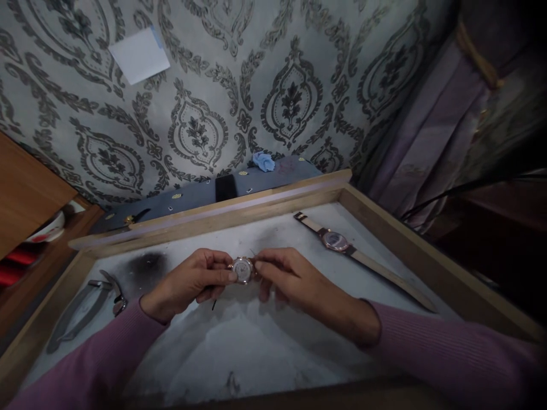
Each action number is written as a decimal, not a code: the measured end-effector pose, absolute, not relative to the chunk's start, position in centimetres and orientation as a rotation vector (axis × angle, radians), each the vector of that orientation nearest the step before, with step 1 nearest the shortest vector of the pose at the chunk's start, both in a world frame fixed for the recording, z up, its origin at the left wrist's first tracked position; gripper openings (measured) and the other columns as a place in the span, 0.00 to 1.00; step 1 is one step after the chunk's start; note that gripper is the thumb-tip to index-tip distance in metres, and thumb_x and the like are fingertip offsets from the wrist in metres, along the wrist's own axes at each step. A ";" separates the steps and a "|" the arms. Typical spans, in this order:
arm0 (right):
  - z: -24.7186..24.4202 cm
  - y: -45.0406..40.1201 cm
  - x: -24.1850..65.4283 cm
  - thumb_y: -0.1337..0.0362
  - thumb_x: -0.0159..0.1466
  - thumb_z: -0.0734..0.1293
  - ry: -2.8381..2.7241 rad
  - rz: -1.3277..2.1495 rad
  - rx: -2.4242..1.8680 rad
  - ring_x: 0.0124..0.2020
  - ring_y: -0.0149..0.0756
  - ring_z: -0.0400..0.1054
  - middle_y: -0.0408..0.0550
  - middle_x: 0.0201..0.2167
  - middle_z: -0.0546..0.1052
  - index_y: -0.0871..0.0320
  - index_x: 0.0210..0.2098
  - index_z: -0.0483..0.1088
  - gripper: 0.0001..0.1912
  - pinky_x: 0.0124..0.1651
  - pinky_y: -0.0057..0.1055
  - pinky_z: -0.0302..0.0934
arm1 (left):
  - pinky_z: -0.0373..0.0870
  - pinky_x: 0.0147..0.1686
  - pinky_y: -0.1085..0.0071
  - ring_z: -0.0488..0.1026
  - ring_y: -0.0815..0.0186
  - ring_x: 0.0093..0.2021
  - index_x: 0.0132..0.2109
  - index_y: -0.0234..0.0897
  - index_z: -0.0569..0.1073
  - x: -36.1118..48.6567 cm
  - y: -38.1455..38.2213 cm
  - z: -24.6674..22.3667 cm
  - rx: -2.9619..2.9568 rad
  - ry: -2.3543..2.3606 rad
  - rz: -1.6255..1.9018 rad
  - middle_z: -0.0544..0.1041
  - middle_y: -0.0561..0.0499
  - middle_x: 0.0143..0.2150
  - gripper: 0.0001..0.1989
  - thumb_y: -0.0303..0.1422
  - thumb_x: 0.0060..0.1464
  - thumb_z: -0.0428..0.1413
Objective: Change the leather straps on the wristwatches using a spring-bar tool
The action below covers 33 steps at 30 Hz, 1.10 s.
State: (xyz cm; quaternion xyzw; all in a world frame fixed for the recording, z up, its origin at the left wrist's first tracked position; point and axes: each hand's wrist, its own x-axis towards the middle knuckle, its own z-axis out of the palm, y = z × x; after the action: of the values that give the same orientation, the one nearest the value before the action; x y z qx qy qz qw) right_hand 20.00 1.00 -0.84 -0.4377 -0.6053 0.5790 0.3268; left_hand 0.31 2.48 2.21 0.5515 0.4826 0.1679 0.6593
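A round watch case (243, 270) with a pale dial and a rose-gold-coloured rim is held between both hands, above the white surface. My left hand (199, 279) pinches its left edge between thumb and fingers. At the opposite edge, my right hand (286, 273) has its thumb and fingertips closed on the case's right side. A thin dark piece pokes up near the right fingertips, too small to name. To the right, a second wristwatch (336, 240) lies with its dark-and-beige strap stretched out. On the left lies a grey strap (88, 310), partly curled, beside a metal piece.
A wooden raised frame (256, 203) borders the white work surface (239, 347). Beyond it, a blue cloth-covered ledge (192, 196) carries a dark flat object (225, 188) and a crumpled blue cloth (264, 161). A curtain (427, 125) hangs at the right.
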 end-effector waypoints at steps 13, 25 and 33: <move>0.3 0.2 19.4 0.67 0.59 0.68 -1.317 1.718 -1.093 0.16 0.25 0.65 0.39 0.14 0.70 0.62 0.26 0.68 0.07 0.22 0.21 0.61 | 0.48 0.11 0.82 0.55 0.78 0.13 0.34 0.33 0.72 0.3 2.0 1.5 1.302 1.019 0.362 0.67 0.59 0.17 0.11 0.37 0.50 0.62; -0.7 -0.2 19.3 0.60 0.60 0.68 -1.359 1.605 -0.976 0.20 0.27 0.67 0.40 0.18 0.72 0.61 0.30 0.69 0.09 0.24 0.23 0.64 | 0.50 0.12 0.82 0.56 0.78 0.14 0.34 0.34 0.70 0.1 2.1 1.7 1.331 0.967 0.403 0.67 0.58 0.19 0.10 0.36 0.52 0.60; -1.0 -0.6 19.3 0.58 0.61 0.67 -1.393 1.505 -0.899 0.23 0.28 0.68 0.42 0.21 0.71 0.60 0.31 0.69 0.10 0.27 0.25 0.65 | 0.53 0.13 0.82 0.57 0.77 0.16 0.35 0.34 0.70 0.4 1.6 2.4 1.416 0.980 0.426 0.67 0.58 0.21 0.10 0.37 0.53 0.58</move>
State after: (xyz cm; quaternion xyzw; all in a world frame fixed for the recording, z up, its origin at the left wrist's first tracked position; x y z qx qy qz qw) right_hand 19.28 -0.58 -0.96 -0.3613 -0.5600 0.6049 0.4359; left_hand 0.44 1.61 2.43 0.6189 0.4282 0.1859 0.6317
